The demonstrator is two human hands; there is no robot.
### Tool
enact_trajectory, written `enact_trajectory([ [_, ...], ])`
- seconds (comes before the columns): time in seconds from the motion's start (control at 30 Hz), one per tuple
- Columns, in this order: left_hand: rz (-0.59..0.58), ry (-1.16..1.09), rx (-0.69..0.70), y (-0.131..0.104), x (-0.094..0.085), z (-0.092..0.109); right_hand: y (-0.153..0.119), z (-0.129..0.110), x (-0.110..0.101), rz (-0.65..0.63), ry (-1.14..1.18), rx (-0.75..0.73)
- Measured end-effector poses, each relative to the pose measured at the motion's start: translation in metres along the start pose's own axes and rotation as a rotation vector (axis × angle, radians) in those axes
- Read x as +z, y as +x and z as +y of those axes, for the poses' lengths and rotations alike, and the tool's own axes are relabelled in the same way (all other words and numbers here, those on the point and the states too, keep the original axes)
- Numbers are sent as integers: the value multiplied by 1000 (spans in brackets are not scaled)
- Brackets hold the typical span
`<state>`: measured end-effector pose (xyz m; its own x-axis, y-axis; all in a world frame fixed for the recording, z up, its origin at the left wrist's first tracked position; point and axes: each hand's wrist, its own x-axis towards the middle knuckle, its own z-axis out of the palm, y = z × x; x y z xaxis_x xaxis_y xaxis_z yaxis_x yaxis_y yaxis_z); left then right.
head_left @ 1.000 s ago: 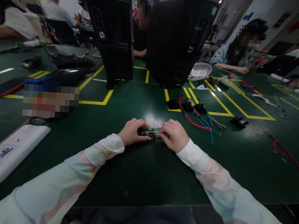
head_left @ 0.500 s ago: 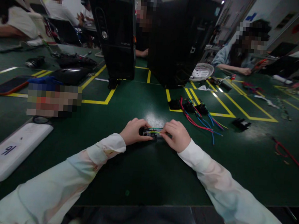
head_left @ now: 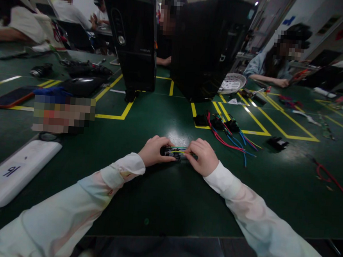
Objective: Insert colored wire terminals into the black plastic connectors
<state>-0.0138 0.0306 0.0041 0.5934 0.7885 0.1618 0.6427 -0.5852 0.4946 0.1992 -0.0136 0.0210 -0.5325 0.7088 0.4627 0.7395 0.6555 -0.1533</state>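
Note:
Between my hands, just above or on the green table, is a small black plastic connector block [head_left: 169, 154] with thin coloured wires [head_left: 178, 149] running along it. My left hand [head_left: 154, 151] grips its left end between thumb and fingers. At its right side my right hand [head_left: 202, 156] pinches the wires, which look green, blue and yellow. Fingers cover both ends of the piece. To the right lie several similar black blocks [head_left: 218, 123] with red, blue and yellow wires trailing from them.
Two tall black computer towers [head_left: 133, 36] stand at the back. A white device [head_left: 24, 169] lies on the left, beside a phone [head_left: 11, 95]. At right are a black part [head_left: 277, 143], a red wire [head_left: 336, 183] and a white basket [head_left: 232, 82]. Other people sit around the table.
The view has shifted very slightly. Both hands keep their hold on the block and wires, with hardly any visible movement.

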Motion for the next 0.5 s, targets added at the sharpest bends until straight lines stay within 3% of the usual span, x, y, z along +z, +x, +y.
enact_trajectory([
  [0.1, -3, -3, 5, 0, 0, 0, 0, 0, -1, -9, 16, -31],
  [0.23, 10, -9, 5, 0, 1, 0, 1, 0, -1, 44, -32, 58],
  [0.4, 10, -8, 9, 0, 1, 0, 0, 1, -1, -2, 38, -36],
  [0.5, 13, -7, 10, 0, 1, 0, 1, 1, -1, 12, 1, 13],
])
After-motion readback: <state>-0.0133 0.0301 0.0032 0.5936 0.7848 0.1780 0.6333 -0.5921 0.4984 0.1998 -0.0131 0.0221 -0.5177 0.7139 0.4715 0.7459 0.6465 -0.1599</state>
